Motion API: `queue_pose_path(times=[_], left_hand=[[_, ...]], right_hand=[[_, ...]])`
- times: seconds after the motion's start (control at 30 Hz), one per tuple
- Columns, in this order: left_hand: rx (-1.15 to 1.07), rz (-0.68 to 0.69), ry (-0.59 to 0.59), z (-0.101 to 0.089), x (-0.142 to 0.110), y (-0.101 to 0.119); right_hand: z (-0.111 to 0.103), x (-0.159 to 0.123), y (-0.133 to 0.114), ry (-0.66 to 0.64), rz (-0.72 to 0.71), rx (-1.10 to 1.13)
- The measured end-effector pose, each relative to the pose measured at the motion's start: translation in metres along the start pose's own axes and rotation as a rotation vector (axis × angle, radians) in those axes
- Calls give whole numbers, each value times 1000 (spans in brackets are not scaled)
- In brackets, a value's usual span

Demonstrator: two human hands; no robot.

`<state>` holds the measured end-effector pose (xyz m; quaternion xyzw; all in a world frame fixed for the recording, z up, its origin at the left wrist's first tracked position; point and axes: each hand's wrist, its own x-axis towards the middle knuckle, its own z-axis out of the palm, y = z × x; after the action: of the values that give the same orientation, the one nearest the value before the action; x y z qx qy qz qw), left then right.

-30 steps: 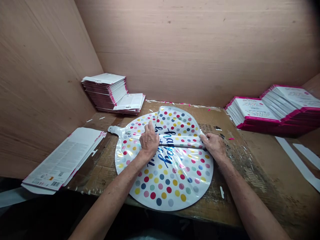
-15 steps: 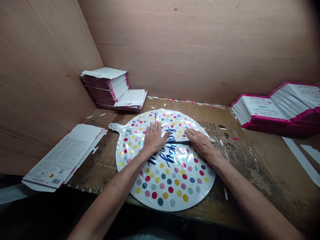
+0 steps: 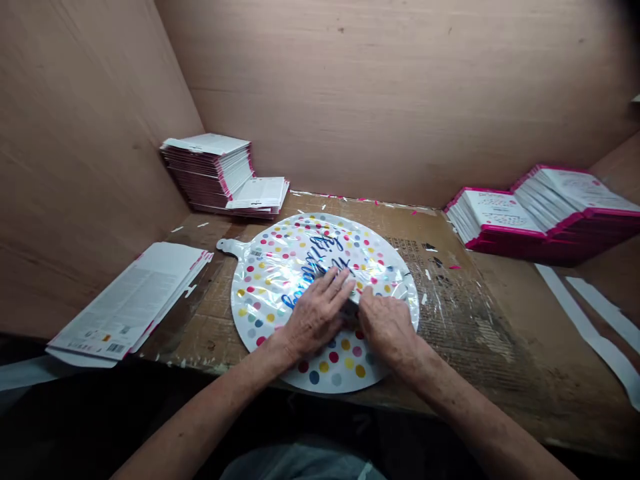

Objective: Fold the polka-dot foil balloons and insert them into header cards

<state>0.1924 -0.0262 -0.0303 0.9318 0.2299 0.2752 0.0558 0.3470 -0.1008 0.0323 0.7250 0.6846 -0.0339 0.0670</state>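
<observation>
Polka-dot foil balloon [image 3: 273,319]: it lies flat and shiny around the middle of the cardboard-covered surface [image 3: 467,320], neck toward the left edge, rounded lower rim reaching the near edge.
Left hand [image 3: 316,319]: laid palm down over the lettering, fingers stretched out and close together; the thumb is hidden, so whether they grip any film cannot be told.
Right hand [image 3: 390,325]: just beside the left, fingers curled down at a raised fold of film between the two hands; whether they are clamped on it cannot be told.
Far-left corner: a stepped stack of pink-edged cards [image 3: 193,175] stands close to the plywood walls.
Left edge: loose printed sheets [image 3: 135,300] lie overlapped, reaching to the near-left corner, apart from the balloon's neck.
Far-right corner: another pink-edged stack [image 3: 545,223], with white strips [image 3: 585,327] nearer the right edge.
Crease risk: the film looks thin and slick, so uneven pressure from the two hands could set a crooked fold or let it spring open.
Slip risk: with the rim at the near edge, a pull toward the person could drag the balloon partly off.
Scrap risk: small paper bits [image 3: 424,298] lie beside the balloon; sliding film could sweep one into a fold.
</observation>
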Motion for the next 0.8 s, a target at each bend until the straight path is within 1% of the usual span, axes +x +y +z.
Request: queue_pose_path(times=[0.03, 0.07, 0.13, 0.17, 0.2, 0.23, 0.3, 0.37, 0.4, 0.43, 0.47, 0.53, 0.6, 0.63, 0.7, 0.8], left_hand=[[11, 9, 12, -1, -9, 4], [15, -11, 33, -2, -18, 5], [-32, -79, 89, -8, -35, -6], [-88, -104, 113, -14, -44, -13], [-156, -119, 127, -20, -53, -22], [-219, -119, 132, -27, -62, -29], [-261, -114, 123, -40, -79, -36], [-173, -143, 108, -49, -93, -35], [-114, -179, 97, -52, -98, -32], [-67, -228, 84, -53, -102, -29], [-39, -290, 74, -52, -105, -26], [-20, -453, 104, -49, -109, -20], [-14, -637, 184, -45, -110, -18], [-10, -717, 224, -43, -110, -17], [0, -815, 272, -39, -111, -17], [2, -847, 299, -33, -112, -17]], right_hand=[[3, -5, -2, 24, -98, 92], [7, -11, -1, 51, -239, 195], [19, -22, 9, 120, -560, 379], [26, -26, 16, 167, -664, 425], [33, -26, 24, 220, -716, 431], [40, -24, 30, 276, -728, 407], [52, -14, 37, 350, -709, 338], [60, 0, 35, 339, -728, 342], [61, 7, 30, 316, -723, 387], [61, 14, 25, 298, -688, 458], [60, 21, 18, 281, -622, 540], [54, 33, 3, 249, -415, 670], [48, 45, -12, 210, -211, 697], [46, 51, -18, 192, -140, 678], [43, 61, -27, 162, -65, 615], [42, 70, -34, 133, -24, 508]])
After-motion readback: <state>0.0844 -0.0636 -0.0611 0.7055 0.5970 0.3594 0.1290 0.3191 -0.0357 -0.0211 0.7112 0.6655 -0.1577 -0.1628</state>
